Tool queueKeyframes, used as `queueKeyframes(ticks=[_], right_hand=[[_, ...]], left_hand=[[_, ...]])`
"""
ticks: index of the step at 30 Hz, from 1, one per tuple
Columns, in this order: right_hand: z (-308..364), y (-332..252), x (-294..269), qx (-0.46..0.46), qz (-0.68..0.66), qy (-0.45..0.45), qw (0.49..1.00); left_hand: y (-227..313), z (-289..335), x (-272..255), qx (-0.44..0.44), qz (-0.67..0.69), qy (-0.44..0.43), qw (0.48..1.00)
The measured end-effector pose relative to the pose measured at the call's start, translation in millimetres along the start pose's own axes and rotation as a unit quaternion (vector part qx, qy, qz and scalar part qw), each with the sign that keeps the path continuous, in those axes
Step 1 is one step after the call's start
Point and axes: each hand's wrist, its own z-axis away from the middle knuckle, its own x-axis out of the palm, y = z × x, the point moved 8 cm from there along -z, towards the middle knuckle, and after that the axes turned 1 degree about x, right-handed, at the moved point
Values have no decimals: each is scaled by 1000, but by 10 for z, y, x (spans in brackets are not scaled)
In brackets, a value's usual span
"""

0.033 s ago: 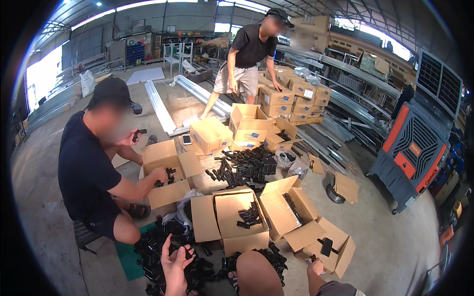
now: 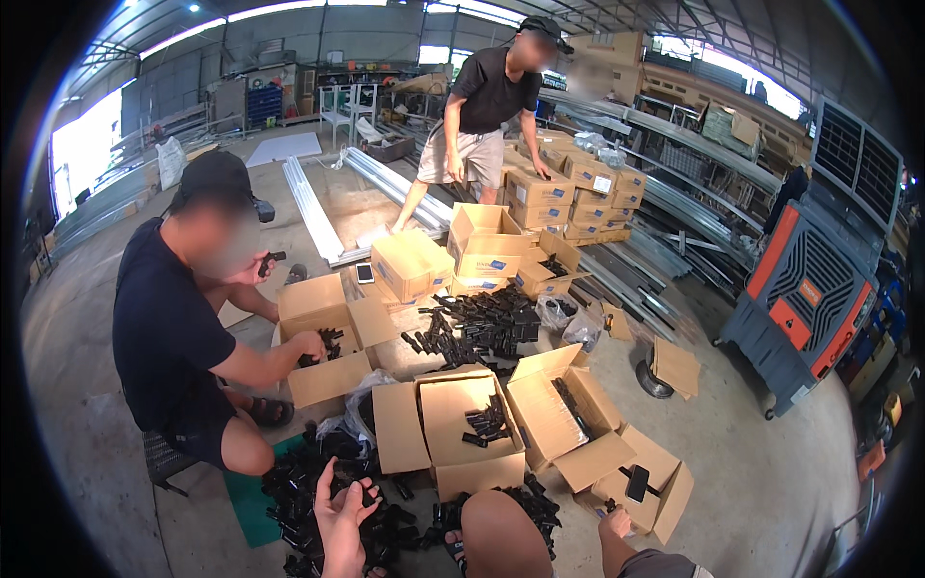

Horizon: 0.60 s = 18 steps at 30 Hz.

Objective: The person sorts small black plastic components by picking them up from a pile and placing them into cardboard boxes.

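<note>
My left hand (image 2: 342, 520) is raised over a heap of black plastic fittings (image 2: 299, 491) on the floor. Its thumb and fingers close on a small black part (image 2: 367, 498), mostly hidden by them. At the lower right my right hand (image 2: 615, 525) is closed, with a small dark piece (image 2: 611, 504) at its fingertips, too small to name. It is beside a low open carton (image 2: 665, 462) where a phone (image 2: 637, 483) lies. In front of my knees, an open carton (image 2: 448, 424) contains several black fittings (image 2: 488, 421). Another open carton (image 2: 540, 424) to its right contains more.
A co-worker (image 2: 173, 318) sits at left, one hand in an open carton (image 2: 318, 303). Another person (image 2: 496, 91) bends over stacked cartons (image 2: 540, 193) behind. A second pile of black fittings (image 2: 477, 328) lies mid-floor. A large air cooler (image 2: 805, 299) stands right; metal profiles (image 2: 313, 212) lie behind.
</note>
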Motion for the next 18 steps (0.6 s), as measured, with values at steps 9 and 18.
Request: queueKeyframes(ticks=[9, 18], right_hand=[[89, -20, -49, 12, 5, -2, 1000], [125, -216, -182, 27, -151, 118, 981]], left_hand=[[-81, -54, -95, -10, 10, 0, 1000], [-72, -50, -173, -9, 11, 12, 1000]])
